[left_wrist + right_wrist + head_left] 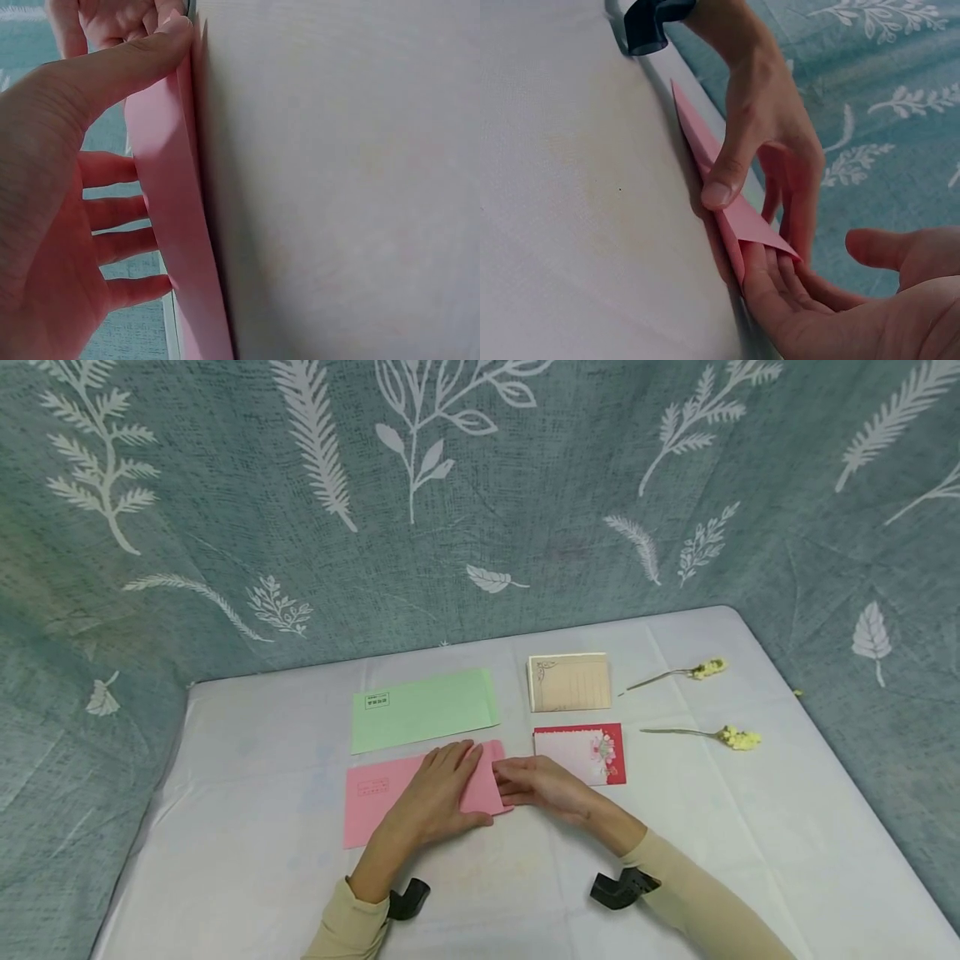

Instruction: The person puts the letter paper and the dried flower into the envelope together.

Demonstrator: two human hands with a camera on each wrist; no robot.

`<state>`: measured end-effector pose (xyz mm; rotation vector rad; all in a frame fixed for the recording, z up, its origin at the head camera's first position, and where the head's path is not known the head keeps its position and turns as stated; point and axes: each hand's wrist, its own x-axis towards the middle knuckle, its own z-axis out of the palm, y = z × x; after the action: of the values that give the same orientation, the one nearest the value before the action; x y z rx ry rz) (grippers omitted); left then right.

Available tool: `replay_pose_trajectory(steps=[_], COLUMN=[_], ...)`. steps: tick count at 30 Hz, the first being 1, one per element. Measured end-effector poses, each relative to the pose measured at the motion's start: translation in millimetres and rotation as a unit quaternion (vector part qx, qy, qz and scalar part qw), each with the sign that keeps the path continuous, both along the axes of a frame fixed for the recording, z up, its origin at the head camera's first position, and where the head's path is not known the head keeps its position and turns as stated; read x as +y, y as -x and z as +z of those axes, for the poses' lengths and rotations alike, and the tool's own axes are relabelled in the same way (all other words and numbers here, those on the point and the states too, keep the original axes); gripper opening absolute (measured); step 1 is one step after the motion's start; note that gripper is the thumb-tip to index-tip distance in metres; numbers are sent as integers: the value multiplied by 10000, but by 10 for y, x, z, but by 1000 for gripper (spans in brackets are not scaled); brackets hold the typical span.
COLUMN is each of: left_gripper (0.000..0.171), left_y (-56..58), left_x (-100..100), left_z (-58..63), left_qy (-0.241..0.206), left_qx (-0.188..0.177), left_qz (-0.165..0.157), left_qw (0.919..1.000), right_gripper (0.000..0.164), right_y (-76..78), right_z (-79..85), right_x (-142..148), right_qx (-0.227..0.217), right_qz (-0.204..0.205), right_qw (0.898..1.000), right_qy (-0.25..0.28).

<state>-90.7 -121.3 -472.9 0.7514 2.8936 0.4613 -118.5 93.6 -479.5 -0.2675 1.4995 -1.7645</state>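
Note:
A pink envelope (367, 814) lies on the white table, printed with a small box at its left. My left hand (438, 793) grips it across its width near the right end, thumb (724, 184) at the near edge and fingers toward the far edge. The mouth of the envelope stands open at the right. Into it reach the fingers of my right hand (551, 789), fairly straight, with their tips hidden inside; in the right wrist view the thumb (877, 247) stays outside, raised away from the paper.
Behind the pink envelope lies a green envelope (423, 714). To the right are a red-bordered floral card (562, 750) and a stack of beige lined cards (573, 685). Two yellow-flowered stems (738, 739) lie further right. A leaf-patterned curtain (337, 585) surrounds the table's back and sides.

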Motion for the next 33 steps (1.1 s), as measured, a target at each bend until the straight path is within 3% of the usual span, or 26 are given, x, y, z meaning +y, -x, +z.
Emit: replay_pose_trajectory(steps=[10, 26, 33], left_gripper=[96, 78, 79], left_y=[9, 34, 44], left_x=[-5, -37, -39], left_z=[29, 36, 11], left_qy=[-52, -452, -540], left_qx=[60, 432, 532], left_qz=[71, -307, -409], left_qw=[9999, 9976, 9963], right_gripper=[42, 40, 38], right_y=[9, 11, 31], right_z=[42, 40, 57], right_x=[28, 29, 94], right_qx=[239, 276, 859], right_qz=[-145, -108, -223], right_qw=[9996, 9995, 9951], right_qy=[-102, -50, -441])
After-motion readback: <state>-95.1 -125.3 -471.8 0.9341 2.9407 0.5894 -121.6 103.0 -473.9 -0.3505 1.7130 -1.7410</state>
